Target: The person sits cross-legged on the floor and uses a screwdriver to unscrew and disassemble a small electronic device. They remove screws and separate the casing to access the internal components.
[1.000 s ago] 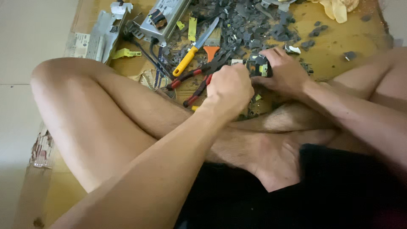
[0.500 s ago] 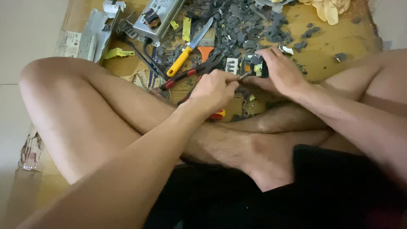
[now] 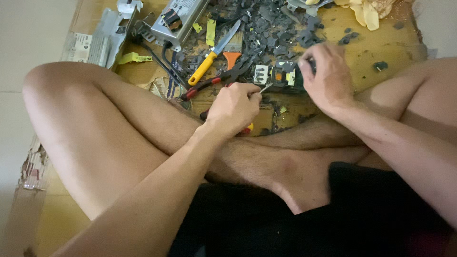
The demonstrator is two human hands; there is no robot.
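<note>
While the left hand (image 3: 233,107) grips a thin metal tool (image 3: 264,87), its tip touches the circuit board (image 3: 278,76), which the right hand (image 3: 328,78) clamps on the cardboard (image 3: 376,45) just past the crossed legs (image 3: 143,128). Behind lie one yellow-handled knife (image 3: 212,54), one red-handled pliers (image 3: 214,82), one metal casing (image 3: 178,19) and many dark fragments (image 3: 271,33), leaving bare cardboard only toward the right edge.

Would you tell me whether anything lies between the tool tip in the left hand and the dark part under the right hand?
Nothing visible does: the left hand puts its thin metal tool tip right at the dark part under the right hand.
</note>
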